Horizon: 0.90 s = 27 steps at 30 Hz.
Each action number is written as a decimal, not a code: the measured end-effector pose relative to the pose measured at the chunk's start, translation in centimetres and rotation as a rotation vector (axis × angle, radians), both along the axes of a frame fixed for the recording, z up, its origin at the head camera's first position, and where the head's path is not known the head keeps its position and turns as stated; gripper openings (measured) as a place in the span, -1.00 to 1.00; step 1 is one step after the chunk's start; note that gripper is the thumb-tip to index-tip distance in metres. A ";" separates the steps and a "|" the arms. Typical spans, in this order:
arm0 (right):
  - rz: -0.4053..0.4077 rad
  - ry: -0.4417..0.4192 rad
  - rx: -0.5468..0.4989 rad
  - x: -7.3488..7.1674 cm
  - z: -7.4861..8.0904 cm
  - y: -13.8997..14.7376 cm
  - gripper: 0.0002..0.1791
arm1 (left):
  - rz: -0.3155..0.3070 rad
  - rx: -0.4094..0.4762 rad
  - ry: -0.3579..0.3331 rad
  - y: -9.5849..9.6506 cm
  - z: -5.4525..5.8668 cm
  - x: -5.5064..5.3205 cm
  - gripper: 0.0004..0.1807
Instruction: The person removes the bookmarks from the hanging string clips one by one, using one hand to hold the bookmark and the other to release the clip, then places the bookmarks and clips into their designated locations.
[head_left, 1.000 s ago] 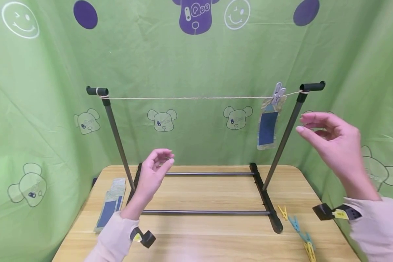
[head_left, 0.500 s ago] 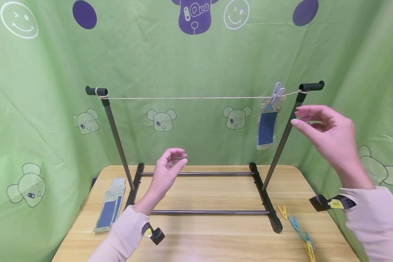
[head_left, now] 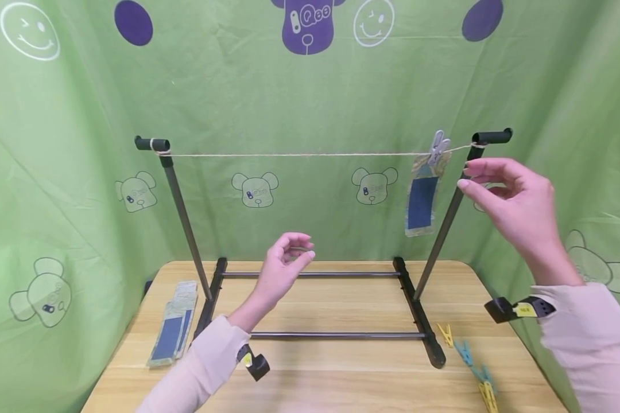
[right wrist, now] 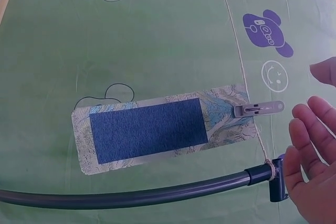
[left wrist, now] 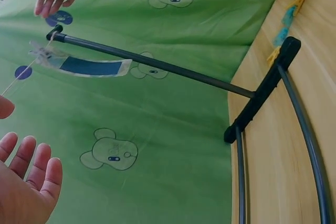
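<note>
From the string (head_left: 289, 155) between two posts hangs a patterned strip with a blue panel (head_left: 421, 202), near the right post. A pale clothespin (head_left: 438, 148) clips its top to the string; the right wrist view shows this clothespin (right wrist: 258, 109) closely. My right hand (head_left: 522, 209) is beside the right post, just right of the strip, fingers loosely bent and holding nothing. Lower down, in front of the stand's middle, my left hand (head_left: 284, 267) is raised with relaxed fingers, nothing in it. In the left wrist view the strip (left wrist: 94, 67) hangs beyond the left fingers.
More blue-panelled strips (head_left: 170, 327) lie on the table's left side. At the right lie yellow and blue clothespins (head_left: 464, 353) in a row. The dark stand's base (head_left: 336, 335) spans the wooden table (head_left: 341, 378). A green printed curtain (head_left: 310, 97) surrounds it.
My left hand has moved right, toward the middle of the stand. My right hand has shifted slightly left and up, closer to the right post. The hanging strip stays in place.
</note>
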State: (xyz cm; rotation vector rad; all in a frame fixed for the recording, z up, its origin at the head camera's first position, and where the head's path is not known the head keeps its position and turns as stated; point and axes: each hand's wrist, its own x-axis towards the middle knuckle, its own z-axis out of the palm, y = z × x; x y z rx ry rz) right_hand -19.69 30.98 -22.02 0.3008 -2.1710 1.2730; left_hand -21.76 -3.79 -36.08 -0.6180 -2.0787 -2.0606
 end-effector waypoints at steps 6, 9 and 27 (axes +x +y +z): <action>-0.001 0.009 -0.016 -0.4 0.2 0.1 -0.61 | -0.033 -0.075 0.012 0.9 0.4 -0.1 -0.65; -0.005 0.010 -0.020 -0.5 0.3 0.2 -0.61 | -0.045 -0.086 0.004 1.4 0.7 -0.2 -0.65; -0.004 0.001 -0.034 -1.7 1.8 0.3 -0.64 | -0.069 -0.063 0.002 3.1 1.7 -1.9 -0.68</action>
